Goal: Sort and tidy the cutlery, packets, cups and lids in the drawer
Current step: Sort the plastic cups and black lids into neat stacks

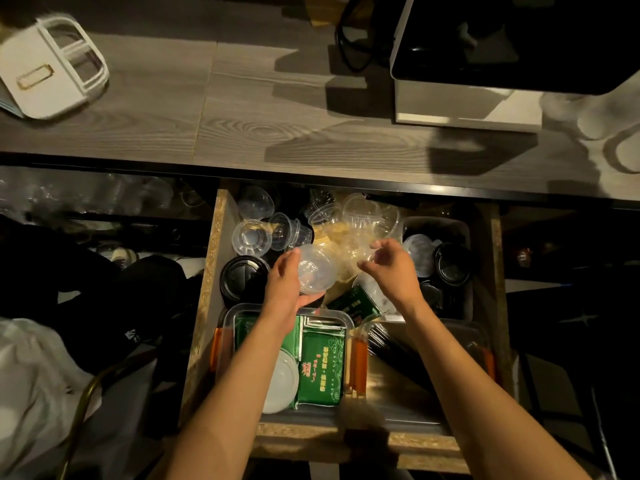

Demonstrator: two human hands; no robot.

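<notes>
The open wooden drawer [204, 306] holds clear cups, lids and packets. My left hand [284, 285] grips a stack of clear plastic cups [317, 270] lying on its side above the drawer's middle. My right hand [393, 268] pinches a crumpled clear plastic bag [353, 245] just right of that stack. More clear cups [251, 237] and a clear dome lid [363, 211] sit at the back. Black lids [242, 277] lie at the left and more black lids [452, 263] in a right-hand bin. Green packets [320, 365] fill a clear tray [228, 320] at the front.
A grey wood-grain counter [242, 116] runs above the drawer, with a white box [52, 67] at its left and a black-and-white appliance [485, 64] at its right. Dark bags and a white plastic bag [31, 375] lie left of the drawer.
</notes>
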